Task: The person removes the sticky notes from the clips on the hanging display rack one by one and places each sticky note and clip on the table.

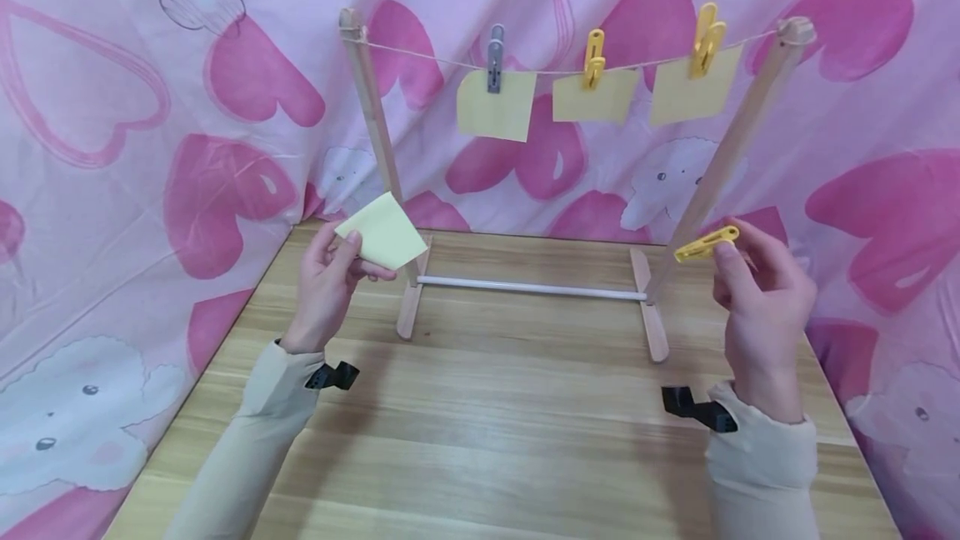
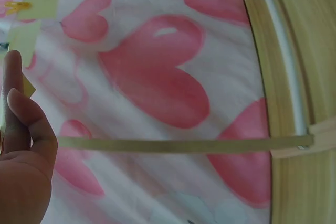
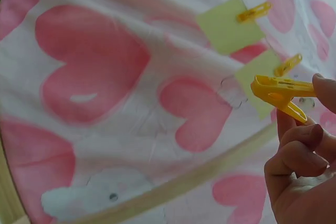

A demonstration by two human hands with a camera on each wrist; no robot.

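Thumb and fingers of the right hand (image 1: 767, 302) pinch a yellow clip (image 1: 706, 245) by its handle end, long axis crosswise, nose toward the left hand (image 1: 324, 294), whose thumb and fingers clamp a paper square (image 1: 386, 232); the string's (image 1: 420, 54) bare stretch lies above and beyond, nearer the left hand.

At centre left, a note (image 1: 386, 236) is showing pale yellow-green; at right, a peg (image 1: 707, 245) is showing bright yellow. Across the top, three hanging notes (image 1: 506, 115) are showing pale yellow; from left, the upper pegs (image 1: 495, 58) are showing grey, yellow and yellow. The cloth (image 1: 228, 207) is displaying pink hearts and whitish cartoon figures on pale pink. Lower down, the table (image 1: 510, 407) is displaying light-brown grain, the sleeves (image 1: 258, 432) plain beige.
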